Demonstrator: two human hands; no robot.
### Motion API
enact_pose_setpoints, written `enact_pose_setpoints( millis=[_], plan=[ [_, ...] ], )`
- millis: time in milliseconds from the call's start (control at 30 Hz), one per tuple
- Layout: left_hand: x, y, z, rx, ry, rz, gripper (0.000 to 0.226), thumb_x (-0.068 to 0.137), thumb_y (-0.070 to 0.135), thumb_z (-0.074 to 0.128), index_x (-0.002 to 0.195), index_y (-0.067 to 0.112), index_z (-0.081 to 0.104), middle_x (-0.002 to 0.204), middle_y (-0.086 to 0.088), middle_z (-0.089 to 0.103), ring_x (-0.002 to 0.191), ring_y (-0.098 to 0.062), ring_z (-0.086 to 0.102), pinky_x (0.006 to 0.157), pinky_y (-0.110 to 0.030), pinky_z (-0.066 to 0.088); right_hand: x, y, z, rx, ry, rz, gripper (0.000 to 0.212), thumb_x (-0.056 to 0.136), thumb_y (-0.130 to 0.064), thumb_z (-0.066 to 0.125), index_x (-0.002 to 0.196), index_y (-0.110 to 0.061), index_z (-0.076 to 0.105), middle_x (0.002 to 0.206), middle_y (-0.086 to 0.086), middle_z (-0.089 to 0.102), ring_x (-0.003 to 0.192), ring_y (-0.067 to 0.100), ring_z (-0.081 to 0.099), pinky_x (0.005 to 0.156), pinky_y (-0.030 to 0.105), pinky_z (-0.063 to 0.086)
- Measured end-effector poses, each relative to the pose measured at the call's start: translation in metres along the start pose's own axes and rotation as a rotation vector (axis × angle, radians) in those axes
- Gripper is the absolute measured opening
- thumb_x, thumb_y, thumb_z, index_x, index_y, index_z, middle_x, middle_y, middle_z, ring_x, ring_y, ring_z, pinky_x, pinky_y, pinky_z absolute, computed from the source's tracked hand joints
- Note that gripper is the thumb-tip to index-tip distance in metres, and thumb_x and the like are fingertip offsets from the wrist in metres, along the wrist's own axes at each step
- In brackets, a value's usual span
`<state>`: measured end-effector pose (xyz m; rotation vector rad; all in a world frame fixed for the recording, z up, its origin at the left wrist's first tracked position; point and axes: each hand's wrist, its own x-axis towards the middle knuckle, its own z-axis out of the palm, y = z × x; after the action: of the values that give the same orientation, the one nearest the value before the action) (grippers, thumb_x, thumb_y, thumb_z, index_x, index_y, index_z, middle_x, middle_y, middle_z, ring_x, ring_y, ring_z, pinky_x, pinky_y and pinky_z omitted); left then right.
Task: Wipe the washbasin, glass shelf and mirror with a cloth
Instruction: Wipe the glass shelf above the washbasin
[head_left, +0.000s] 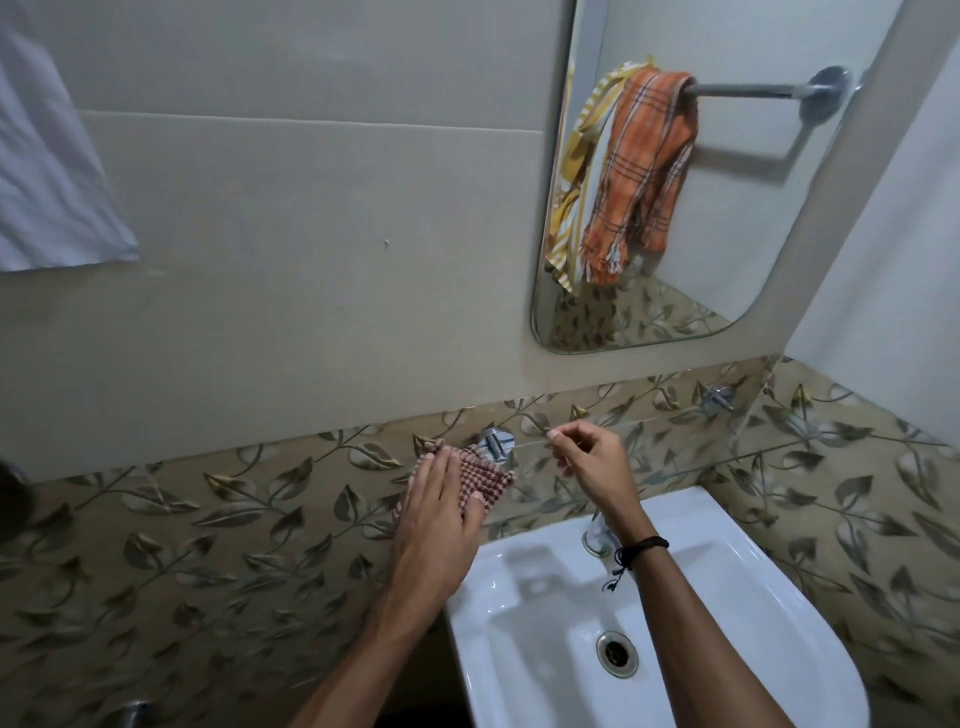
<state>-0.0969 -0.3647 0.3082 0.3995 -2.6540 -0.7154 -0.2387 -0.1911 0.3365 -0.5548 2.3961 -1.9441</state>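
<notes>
My left hand (441, 499) lies flat on a red-and-white checked cloth (488, 475) and presses it onto the left end of the clear glass shelf (675, 452), beside its chrome bracket (496, 445). My right hand (592, 460) hovers over the shelf's middle with thumb and forefinger pinched together; I cannot make out anything between them. The white washbasin (727, 597) sits below, its tap (597, 535) partly hidden by my right wrist. The mirror (727, 234) hangs on the wall at the upper right.
A second chrome bracket (719, 399) holds the shelf's right end. The mirror reflects an orange checked towel on a rail. A white cloth (47, 171) hangs at the upper left. Leaf-patterned tiles cover the lower wall; a white side wall (893, 291) closes in on the right.
</notes>
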Motion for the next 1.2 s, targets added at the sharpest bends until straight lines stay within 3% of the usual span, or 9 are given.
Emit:
enact_pose_setpoints(
  millis=[133, 333, 433, 567, 667, 733, 867, 933, 1200],
  plan=[
    [-0.007, 0.005, 0.02, -0.487, 0.288, -0.167, 0.061, 0.097, 0.035, 0.041, 0.156, 0.018, 0.034, 0.16, 0.021, 0.016, 0.148, 0.004, 0.008, 0.123, -0.026, 0.01, 0.0, 0.007, 0.005, -0.06, 0.039, -0.008, 0.014, 0.095, -0.024, 0.067, 0.083, -0.016, 0.07, 0.066, -0.001, 0.067, 0.058, 0.012, 0.059, 0.058, 0.033, 0.05],
    [-0.015, 0.019, 0.021, -1.363, 0.426, -0.487, 0.064, 0.096, -0.004, 0.053, 0.15, 0.029, 0.043, 0.153, 0.013, 0.046, 0.137, -0.01, 0.047, 0.118, -0.043, 0.036, 0.0, 0.014, 0.009, -0.131, 0.112, -0.044, 0.016, 0.091, -0.034, 0.068, 0.08, -0.024, 0.07, 0.067, -0.007, 0.067, 0.062, 0.011, 0.061, 0.064, 0.036, 0.052],
    [-0.02, 0.02, 0.026, -1.627, 0.433, -0.618, 0.047, 0.093, 0.014, 0.062, 0.139, 0.021, 0.056, 0.142, -0.007, 0.058, 0.131, -0.024, 0.055, 0.115, -0.047, 0.038, 0.0, 0.015, 0.01, -0.143, 0.123, -0.041, 0.016, 0.091, -0.033, 0.068, 0.079, -0.023, 0.07, 0.067, -0.005, 0.068, 0.063, 0.012, 0.061, 0.064, 0.037, 0.054],
    [-0.018, 0.024, 0.03, -2.14, 0.341, -0.656, 0.084, 0.051, 0.04, 0.094, 0.124, 0.008, 0.069, 0.128, -0.01, 0.068, 0.12, -0.025, 0.064, 0.102, -0.044, 0.049, 0.0, 0.015, 0.01, -0.201, 0.137, -0.053, 0.015, 0.092, -0.032, 0.069, 0.08, -0.023, 0.07, 0.071, -0.006, 0.069, 0.067, 0.013, 0.065, 0.066, 0.035, 0.056],
    [-0.016, 0.022, 0.028, -2.242, 0.246, -0.639, 0.044, 0.096, 0.04, 0.054, 0.129, 0.011, 0.063, 0.134, -0.008, 0.065, 0.119, -0.024, 0.064, 0.096, -0.046, 0.051, -0.003, 0.013, 0.01, -0.274, 0.148, -0.075, 0.013, 0.093, -0.032, 0.069, 0.082, -0.025, 0.071, 0.075, -0.008, 0.07, 0.073, 0.009, 0.067, 0.067, 0.03, 0.057],
    [-0.009, 0.014, 0.031, -2.332, 0.146, -0.692, 0.043, 0.101, 0.034, 0.042, 0.126, 0.008, 0.064, 0.139, -0.01, 0.061, 0.123, -0.028, 0.061, 0.098, -0.053, 0.048, -0.005, 0.012, 0.011, -0.298, 0.155, -0.077, 0.012, 0.093, -0.032, 0.068, 0.083, -0.025, 0.071, 0.075, -0.01, 0.069, 0.073, 0.007, 0.066, 0.065, 0.025, 0.054],
    [-0.005, 0.011, 0.026, -2.373, -0.019, -0.613, 0.042, 0.084, 0.027, 0.065, 0.12, 0.005, 0.07, 0.141, -0.014, 0.058, 0.128, -0.034, 0.057, 0.1, -0.057, 0.045, -0.006, 0.008, 0.012, -0.32, 0.153, -0.077, 0.012, 0.093, -0.031, 0.068, 0.083, -0.026, 0.07, 0.075, -0.011, 0.069, 0.072, 0.004, 0.065, 0.062, 0.017, 0.046],
    [-0.01, 0.006, 0.025, -2.384, -0.081, -0.563, 0.062, 0.066, 0.017, 0.086, 0.124, 0.003, 0.069, 0.141, -0.016, 0.058, 0.128, -0.037, 0.057, 0.105, -0.054, 0.046, -0.006, 0.009, 0.011, -0.321, 0.146, -0.074, 0.011, 0.093, -0.032, 0.068, 0.083, -0.027, 0.07, 0.076, -0.011, 0.069, 0.073, 0.004, 0.065, 0.063, 0.018, 0.048],
    [-0.008, -0.001, 0.034, -2.403, -0.223, -0.577, 0.065, 0.072, 0.019, 0.08, 0.132, 0.002, 0.062, 0.144, -0.016, 0.055, 0.125, -0.037, 0.059, 0.1, -0.052, 0.051, -0.007, 0.01, 0.014, -0.364, 0.165, -0.068, 0.009, 0.092, -0.031, 0.07, 0.086, -0.024, 0.073, 0.078, -0.014, 0.069, 0.076, 0.002, 0.064, 0.063, 0.015, 0.045]
  ],
)
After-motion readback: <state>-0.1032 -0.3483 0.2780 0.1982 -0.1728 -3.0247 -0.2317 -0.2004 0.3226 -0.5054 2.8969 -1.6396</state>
